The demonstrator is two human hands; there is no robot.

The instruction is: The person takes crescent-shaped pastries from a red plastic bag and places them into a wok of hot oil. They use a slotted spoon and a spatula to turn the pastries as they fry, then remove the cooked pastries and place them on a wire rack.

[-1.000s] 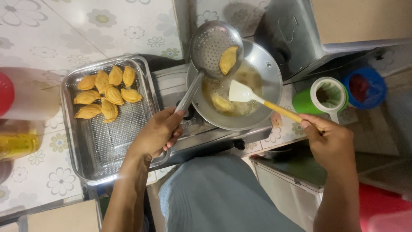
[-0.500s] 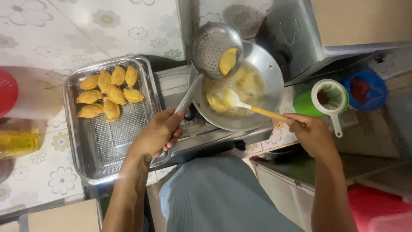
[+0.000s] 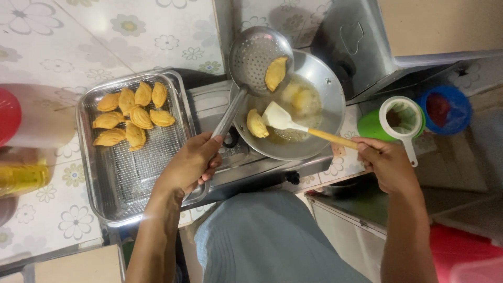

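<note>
Landmark: the round metal frying pan (image 3: 327,97) on a small stove (image 3: 246,162), centre of view.

Left hand (image 3: 191,162), just left of and below the pan, fingers wrapped tight round the long metal handle of a perforated skimmer (image 3: 254,57). Skimmer bowl sits tilted over the pan's upper left rim. One golden half-moon pastry (image 3: 275,73) lies in the bowl, at its right edge.

Right hand (image 3: 385,165), right of and below the pan, closed round the wooden handle of a pale spatula (image 3: 277,118). Blade is inside the pan, lower left part, touching a second fried pastry (image 3: 256,123) that rests against the pan wall. Further pale pastries in the bubbling oil (image 3: 298,99) toward the pan's middle; count unclear.

Left of the pan, beyond the stove: rectangular steel tray (image 3: 105,202) with a wire rack insert. Fried pastries heaped (image 3: 131,112) at its far end, touching one another; near end of rack bare.

Right of the pan: white-rimmed strainer (image 3: 401,118) seated on a green cup (image 3: 369,126); blue tub (image 3: 445,107) just beyond. Far left of the pan, past the tray: bottle of yellow oil (image 3: 21,178).
</note>
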